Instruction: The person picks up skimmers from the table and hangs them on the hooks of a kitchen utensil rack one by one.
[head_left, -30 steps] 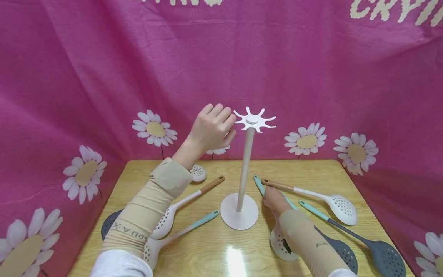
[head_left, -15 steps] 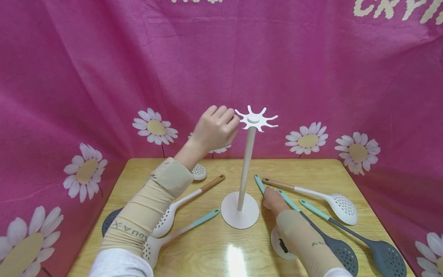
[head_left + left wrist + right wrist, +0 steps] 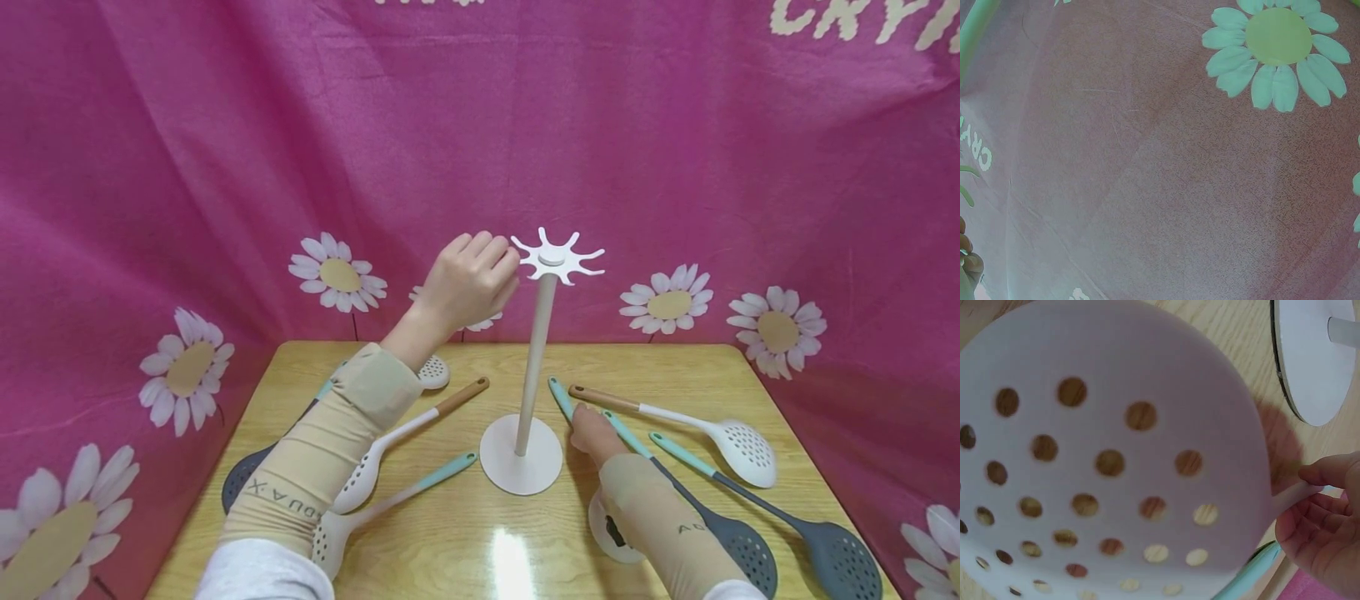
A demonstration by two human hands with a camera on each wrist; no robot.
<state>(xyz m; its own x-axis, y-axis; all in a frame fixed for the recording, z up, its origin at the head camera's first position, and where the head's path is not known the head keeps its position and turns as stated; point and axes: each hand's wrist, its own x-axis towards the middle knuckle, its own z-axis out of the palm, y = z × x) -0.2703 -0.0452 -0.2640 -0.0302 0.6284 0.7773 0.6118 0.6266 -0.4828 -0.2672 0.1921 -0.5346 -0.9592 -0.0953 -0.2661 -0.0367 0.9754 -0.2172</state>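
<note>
My raised left hand (image 3: 474,279) is at the white star-shaped top of a utensil rack (image 3: 552,257). Its fingers are curled in, and thumb and fingertips seem to pinch one of the rack's hooks, mostly hidden behind the hand. The left wrist view catches only a few fingertips (image 3: 969,256) at its edge. Low over the table, my right hand (image 3: 592,432) holds a white skimmer by its shaft near the mint handle (image 3: 560,396). The perforated bowl (image 3: 1110,462) fills the right wrist view; in the head view my forearm covers much of it.
Right of the rack lie a white skimmer with a brown handle (image 3: 742,450) and two grey skimmers, one outermost (image 3: 843,554). On the left lie several more, including a mint-handled white one (image 3: 446,473) and a partly covered grey one (image 3: 243,477). A pink cloth (image 3: 600,125) hangs behind the table.
My right forearm has shifted slightly left, uncovering the handle end of a grey skimmer and hiding more of the held skimmer. My left hand stays at the rack; the view moves slightly.
</note>
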